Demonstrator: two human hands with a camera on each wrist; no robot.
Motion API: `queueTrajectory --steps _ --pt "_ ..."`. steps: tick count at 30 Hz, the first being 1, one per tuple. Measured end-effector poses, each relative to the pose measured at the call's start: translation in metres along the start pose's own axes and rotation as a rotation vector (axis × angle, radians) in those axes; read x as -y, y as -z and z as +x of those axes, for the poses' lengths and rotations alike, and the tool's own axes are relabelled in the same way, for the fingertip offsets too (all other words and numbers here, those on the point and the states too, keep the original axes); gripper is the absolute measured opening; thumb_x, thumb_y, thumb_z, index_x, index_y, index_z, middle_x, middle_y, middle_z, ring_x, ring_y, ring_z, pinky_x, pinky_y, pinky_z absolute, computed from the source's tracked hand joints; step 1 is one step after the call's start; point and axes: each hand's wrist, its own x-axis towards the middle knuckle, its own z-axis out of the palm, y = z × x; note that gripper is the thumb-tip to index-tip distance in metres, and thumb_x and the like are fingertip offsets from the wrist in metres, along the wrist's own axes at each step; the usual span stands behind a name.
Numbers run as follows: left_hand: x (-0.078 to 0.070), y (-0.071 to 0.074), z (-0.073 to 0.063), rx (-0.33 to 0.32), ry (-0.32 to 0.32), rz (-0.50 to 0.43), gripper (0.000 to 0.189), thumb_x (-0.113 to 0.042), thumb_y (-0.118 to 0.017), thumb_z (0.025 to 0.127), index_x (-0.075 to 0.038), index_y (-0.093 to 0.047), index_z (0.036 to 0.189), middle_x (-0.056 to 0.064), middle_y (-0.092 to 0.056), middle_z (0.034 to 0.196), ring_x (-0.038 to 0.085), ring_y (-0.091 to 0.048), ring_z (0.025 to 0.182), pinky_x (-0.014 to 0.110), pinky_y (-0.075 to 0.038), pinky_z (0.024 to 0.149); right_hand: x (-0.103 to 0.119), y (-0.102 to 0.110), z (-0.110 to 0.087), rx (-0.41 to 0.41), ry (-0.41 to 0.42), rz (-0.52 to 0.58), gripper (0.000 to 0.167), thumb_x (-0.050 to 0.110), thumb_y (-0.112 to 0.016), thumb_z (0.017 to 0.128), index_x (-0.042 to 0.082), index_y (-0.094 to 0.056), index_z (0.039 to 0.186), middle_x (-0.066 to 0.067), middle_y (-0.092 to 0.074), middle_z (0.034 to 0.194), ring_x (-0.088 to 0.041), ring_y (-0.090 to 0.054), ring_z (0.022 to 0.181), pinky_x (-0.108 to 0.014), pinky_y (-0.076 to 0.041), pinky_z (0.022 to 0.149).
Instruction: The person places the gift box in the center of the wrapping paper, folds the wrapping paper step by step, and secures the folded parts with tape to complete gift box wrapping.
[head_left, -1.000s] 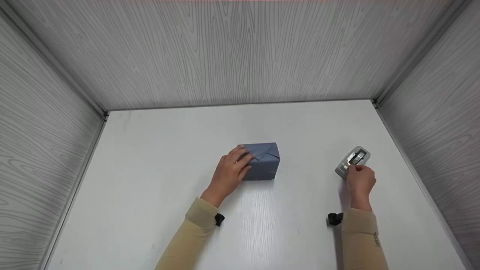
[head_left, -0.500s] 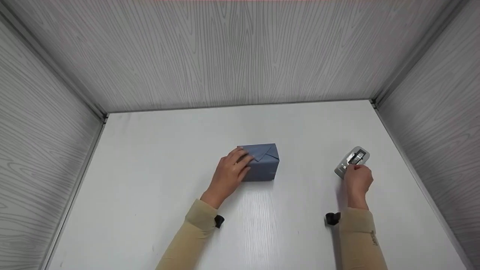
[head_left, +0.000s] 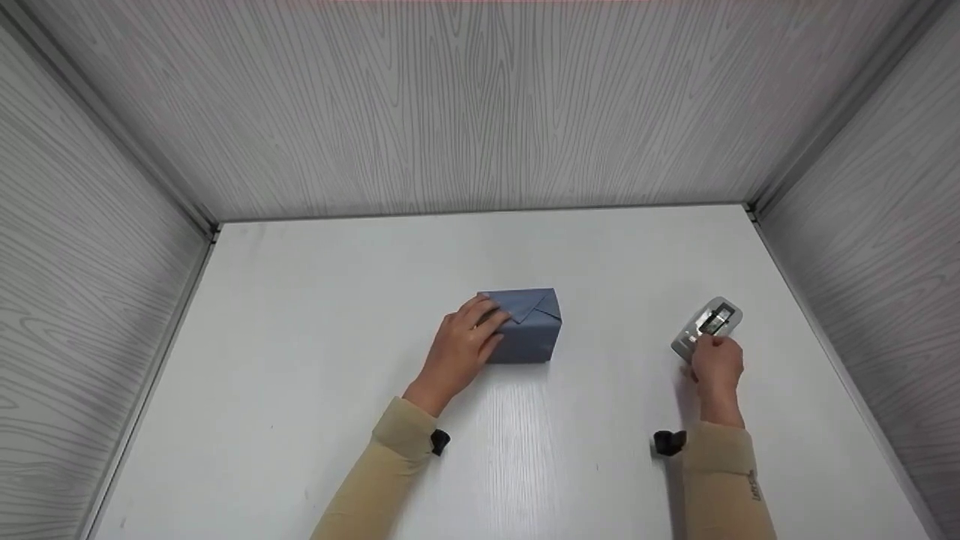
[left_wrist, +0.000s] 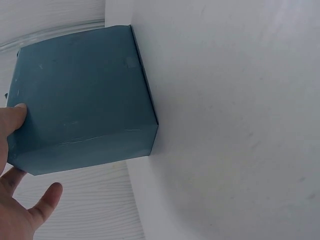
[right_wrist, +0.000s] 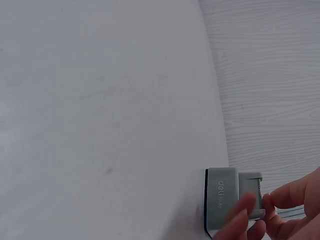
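A box wrapped in blue paper (head_left: pixel 529 337) stands on the table at the middle in the head view. My left hand (head_left: pixel 459 346) grips its left end, fingers over the top; in the left wrist view the thumb (left_wrist: pixel 19 116) presses its side. To the right lies a grey tape dispenser (head_left: pixel 701 324) with "deli" lettering (right_wrist: pixel 221 195) on its side. At its serrated cutter, my right hand (head_left: pixel 718 367) pinches with thumb and index finger where the tape end sits; the clear tape itself is hardly visible. Other fingers of this hand overlap the dispenser's side in the right wrist view.
The white table (head_left: pixel 337 300) is bounded by wood-grain panels: a back wall (head_left: pixel 480 112), a left wall (head_left: pixel 82 285) and a right wall (head_left: pixel 870 225). A black wrist camera (head_left: pixel 440 441) sits on the left cuff, another black camera (head_left: pixel 667 442) on the right.
The left hand and box stay in place. The right hand keeps at the dispenser's cutter, turned slightly, with a finger now showing low beside the dispenser.
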Motion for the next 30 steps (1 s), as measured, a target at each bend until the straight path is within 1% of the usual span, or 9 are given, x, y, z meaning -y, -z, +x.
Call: queueTrajectory --steps 3,5,9,13,16,23,30 --pt "-0.001 0.001 0.001 0.002 -0.004 0.013 0.031 -0.023 -0.067 0.095 -0.015 -0.067 0.125 0.005 -0.057 0.13 0.024 -0.044 0.132 0.045 -0.047 0.089 0.003 0.0 0.0 0.065 -0.089 0.173 0.048 0.022 -0.03 0.104 -0.008 -0.038 0.141 -0.021 -0.054 0.114 -0.014 -0.063 0.07 -0.029 -0.056 0.062" --pt "-0.001 0.001 0.001 0.002 -0.004 0.016 0.031 -0.023 -0.067 0.095 -0.015 -0.067 0.126 0.005 -0.057 0.13 0.023 -0.044 0.132 0.045 -0.047 0.089 0.005 0.0 -0.001 0.086 -0.137 0.256 0.049 0.022 -0.03 0.105 -0.006 -0.033 0.145 -0.022 -0.055 0.118 -0.015 -0.066 0.072 -0.032 -0.057 0.066" --pt "-0.001 0.003 0.002 0.003 0.0 0.021 0.031 -0.022 -0.068 0.095 -0.015 -0.067 0.125 0.005 -0.057 0.129 0.023 -0.045 0.132 0.045 -0.048 0.089 0.008 -0.001 -0.005 0.087 -0.175 0.323 0.05 0.022 -0.031 0.105 -0.005 -0.029 0.147 -0.022 -0.054 0.124 -0.017 -0.067 0.082 -0.035 -0.057 0.074" --pt "-0.001 0.003 0.004 0.0 -0.002 0.031 0.031 -0.022 -0.068 0.094 -0.016 -0.067 0.125 0.005 -0.058 0.128 0.023 -0.045 0.132 0.044 -0.048 0.089 0.01 -0.002 -0.009 0.082 -0.191 0.345 0.051 0.022 -0.032 0.104 -0.004 -0.029 0.148 -0.019 -0.052 0.13 -0.019 -0.064 0.094 -0.034 -0.055 0.082" --pt "-0.002 0.003 0.004 -0.004 0.0 0.035 0.031 -0.022 -0.069 0.094 -0.016 -0.067 0.125 0.004 -0.057 0.129 0.022 -0.045 0.132 0.044 -0.048 0.09 0.011 -0.004 -0.012 0.079 -0.186 0.345 0.051 0.021 -0.032 0.103 -0.004 -0.029 0.148 -0.018 -0.051 0.129 -0.019 -0.062 0.097 -0.034 -0.054 0.084" --pt "-0.002 0.003 0.002 0.012 0.013 0.035 0.031 -0.023 -0.067 0.095 -0.016 -0.067 0.125 0.004 -0.057 0.129 0.022 -0.044 0.132 0.044 -0.048 0.09 0.006 -0.007 -0.016 0.059 -0.167 0.347 0.049 0.021 -0.034 0.102 -0.004 -0.037 0.144 -0.017 -0.053 0.124 -0.018 -0.061 0.095 -0.033 -0.055 0.081" --pt "-0.003 0.003 0.001 0.018 0.011 0.031 0.032 -0.023 -0.068 0.095 -0.017 -0.066 0.126 0.004 -0.057 0.129 0.023 -0.044 0.132 0.045 -0.048 0.091 -0.002 -0.011 -0.018 0.014 -0.095 0.276 0.045 0.02 -0.037 0.101 -0.008 -0.045 0.135 -0.023 -0.056 0.126 -0.015 -0.062 0.089 -0.029 -0.056 0.075"
